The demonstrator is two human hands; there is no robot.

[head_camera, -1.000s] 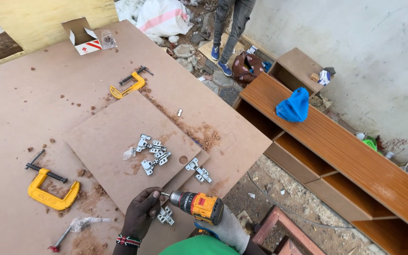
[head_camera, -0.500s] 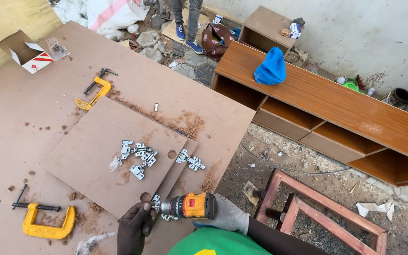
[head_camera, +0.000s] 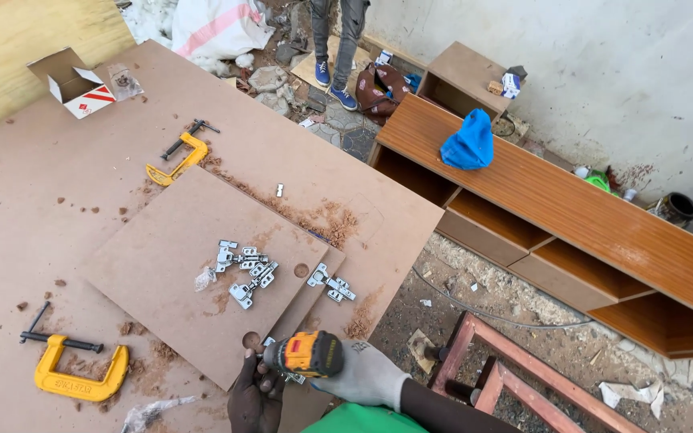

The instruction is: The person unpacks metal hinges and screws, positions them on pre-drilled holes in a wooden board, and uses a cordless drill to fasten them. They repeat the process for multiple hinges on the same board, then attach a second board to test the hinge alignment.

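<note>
Down at the lower left, well away from the yellow drill (head_camera: 308,354), a yellow clamp (head_camera: 80,377) lies on the table (head_camera: 26,224) among bits of sawdust. Up and left of the drill, far off at the table's top corner, an open cardboard box (head_camera: 72,81) sits, and a second yellow clamp (head_camera: 178,160) lies nearer, above the loose board (head_camera: 178,265). That board lies flat on the table, just above the drill, and carries a small heap of metal hinges (head_camera: 242,269); two more hinges (head_camera: 330,285) lie on a lower board's edge, directly above the drill. The left hand (head_camera: 255,394), bare, has its fingers curled at the drill's nose, seemingly pinching a small hinge there, though this is partly hidden. The drill itself lies level at the board's near corner, beside a round hole. The right hand (head_camera: 366,375), in a pale glove, has its fingers wrapped tight round the drill's grip. Right of the drill, on the ground, stands a red frame (head_camera: 515,377); beyond it a long wooden cabinet (head_camera: 587,224) bears a blue cloth (head_camera: 468,146).
</note>
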